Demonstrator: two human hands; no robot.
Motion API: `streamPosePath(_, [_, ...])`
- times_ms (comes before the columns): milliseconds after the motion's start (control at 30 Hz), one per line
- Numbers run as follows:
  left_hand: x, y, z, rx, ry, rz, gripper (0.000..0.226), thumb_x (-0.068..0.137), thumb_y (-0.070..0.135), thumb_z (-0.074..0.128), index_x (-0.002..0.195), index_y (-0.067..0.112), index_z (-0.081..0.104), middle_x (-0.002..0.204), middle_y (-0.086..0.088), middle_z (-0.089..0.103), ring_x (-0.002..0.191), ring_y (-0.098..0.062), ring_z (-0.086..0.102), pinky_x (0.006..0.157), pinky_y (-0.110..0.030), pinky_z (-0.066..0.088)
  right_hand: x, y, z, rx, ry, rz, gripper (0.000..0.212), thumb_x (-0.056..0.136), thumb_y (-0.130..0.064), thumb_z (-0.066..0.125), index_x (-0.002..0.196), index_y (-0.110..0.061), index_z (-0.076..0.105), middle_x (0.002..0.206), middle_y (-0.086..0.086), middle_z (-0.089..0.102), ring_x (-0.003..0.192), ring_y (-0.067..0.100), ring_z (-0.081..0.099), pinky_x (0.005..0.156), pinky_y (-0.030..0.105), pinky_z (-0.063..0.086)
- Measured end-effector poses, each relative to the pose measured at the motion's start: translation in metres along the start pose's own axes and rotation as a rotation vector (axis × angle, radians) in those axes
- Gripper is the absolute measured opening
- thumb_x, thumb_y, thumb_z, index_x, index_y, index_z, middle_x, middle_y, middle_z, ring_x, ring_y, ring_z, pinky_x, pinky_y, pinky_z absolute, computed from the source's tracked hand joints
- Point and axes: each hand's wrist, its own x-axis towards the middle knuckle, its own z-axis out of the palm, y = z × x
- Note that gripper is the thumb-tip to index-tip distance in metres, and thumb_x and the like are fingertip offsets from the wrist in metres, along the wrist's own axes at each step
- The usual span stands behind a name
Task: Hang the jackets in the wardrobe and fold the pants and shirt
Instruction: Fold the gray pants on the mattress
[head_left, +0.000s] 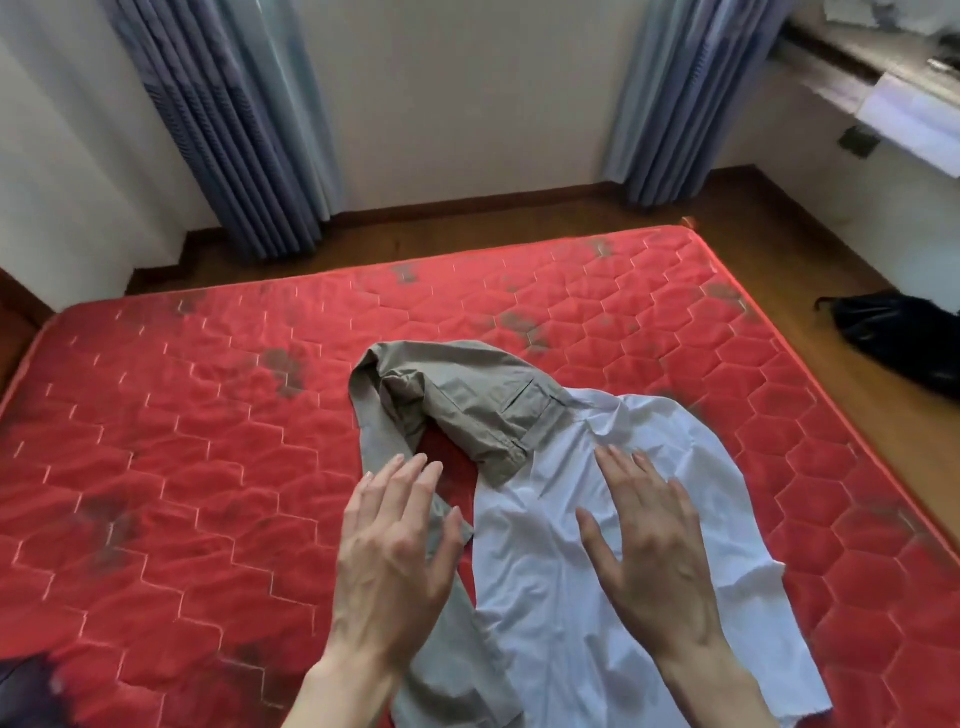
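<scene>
Looking down from the head view, I hold both hands flat and spread, gripping nothing. My left hand (395, 540) hovers at 6 o'clock over a leg of the khaki pants (467, 400); whether it touches the cloth cannot be told. My right hand (649, 540) lies over the white shirt (545, 597), fingers straight, at about 5 o'clock.

Position of the task items: the pants lie crumpled in a loop near the centre of the red mattress (208, 441), and their waistband end overlaps the top of the shirt. The shirt spreads from centre toward 5 o'clock, wrinkled, one sleeve trailing to the right.

Step in hand, as I judge it: folding, at its start, since neither garment is folded yet. The next move calls for separating the two garments, then smoothing one flat before the first fold.

Surroundings: blue curtains (249, 130) hang at 11 and 1 o'clock. A black bag (904, 338) rests on the floor at 3 o'clock. Dark fabric (26, 691) shows at 8 o'clock on the mattress edge; its kind cannot be told. The overlap of pants and shirt is the only obstruction.
</scene>
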Motion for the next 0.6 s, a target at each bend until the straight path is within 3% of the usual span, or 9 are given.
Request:
streamPosePath(133, [0.011, -0.044, 0.092, 0.006, -0.064, -0.024, 0.052, 0.099, 0.041, 0.049, 0.141, 0.011, 0.061, 0.144, -0.006, 0.062, 0.143, -0.023, 0.049, 0.120, -0.047, 0.038, 0.011, 0.054, 0.090, -0.076, -0.024, -0.039, 0.060, 0.097, -0.033, 0.059, 0.152, -0.011, 0.051, 0.153, 0.008, 0.056, 0.148, 0.027, 0.046, 0.119, 0.055, 0.037])
streamPosePath(267, [0.008, -0.078, 0.187, 0.033, -0.152, -0.013, 0.049, 0.098, 0.035, 0.056, 0.138, 0.008, 0.064, 0.140, -0.007, 0.065, 0.137, -0.028, 0.055, 0.115, -0.050, 0.043, 0.010, 0.099, 0.175, -0.122, -0.147, -0.044, 0.060, 0.096, -0.023, 0.070, 0.151, -0.007, 0.052, 0.153, 0.011, 0.056, 0.148, 0.030, 0.046, 0.119, 0.057, 0.038])
streamPosePath(400, [0.013, -0.087, 0.253, 0.046, -0.249, -0.041, 0.047, 0.093, 0.023, 0.073, 0.135, 0.004, 0.066, 0.137, -0.011, 0.067, 0.134, -0.032, 0.058, 0.114, -0.050, 0.044, 0.014, 0.132, 0.223, -0.179, -0.319, -0.020, 0.060, 0.099, -0.025, 0.065, 0.154, -0.008, 0.047, 0.157, 0.011, 0.050, 0.150, 0.029, 0.043, 0.122, 0.052, 0.033])
streamPosePath(600, [0.049, -0.096, 0.326, 0.088, -0.239, -0.115, 0.050, 0.093, 0.029, 0.069, 0.136, 0.005, 0.061, 0.130, -0.012, 0.065, 0.126, -0.032, 0.058, 0.110, -0.045, 0.045, 0.055, 0.165, 0.279, -0.249, -0.354, -0.053, 0.065, 0.092, -0.022, 0.071, 0.151, -0.005, 0.050, 0.150, 0.016, 0.056, 0.140, 0.034, 0.053, 0.115, 0.051, 0.040])
